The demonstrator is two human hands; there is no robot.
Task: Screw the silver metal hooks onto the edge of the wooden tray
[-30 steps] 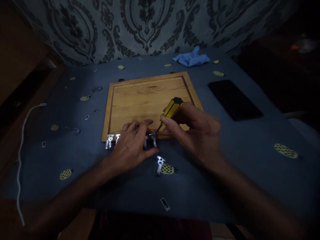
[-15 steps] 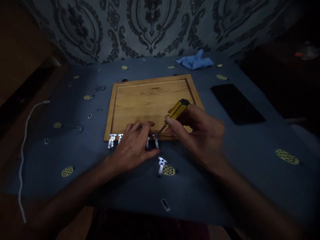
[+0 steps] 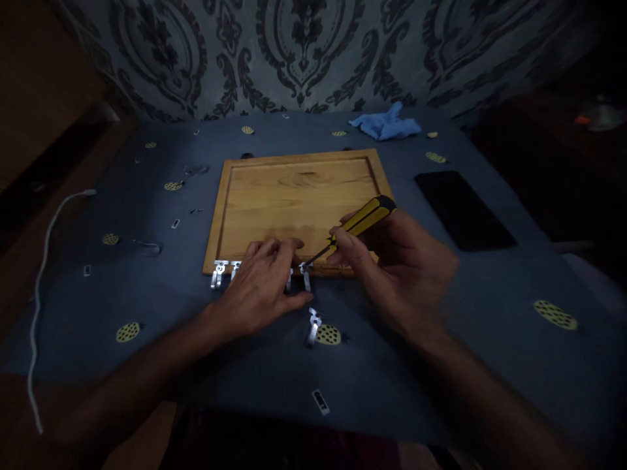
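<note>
A wooden board (image 3: 298,196) with a raised rim lies on the blue patterned cloth. Several metal hooks (image 3: 218,275) sit along its near edge. My left hand (image 3: 259,287) rests over that edge with its fingers apart, covering some hooks, its thumb near the hook at the right end (image 3: 306,279). My right hand (image 3: 401,274) is closed on a yellow and black screwdriver (image 3: 365,219), tilted with its tip at that same hook. Nearer to me, a loose metal hook (image 3: 313,328) lies on the cloth.
A black phone-like slab (image 3: 465,210) lies to the right, with a crumpled blue cloth (image 3: 386,124) at the back. A white cable (image 3: 42,287) runs down the left side. Small screws (image 3: 196,210) and thin clear pieces (image 3: 147,247) lie left of the board.
The screwdriver leans lower, its handle moved right with my right hand, while its tip stays at the hook. My left hand has stayed in place. The view has shifted slightly.
</note>
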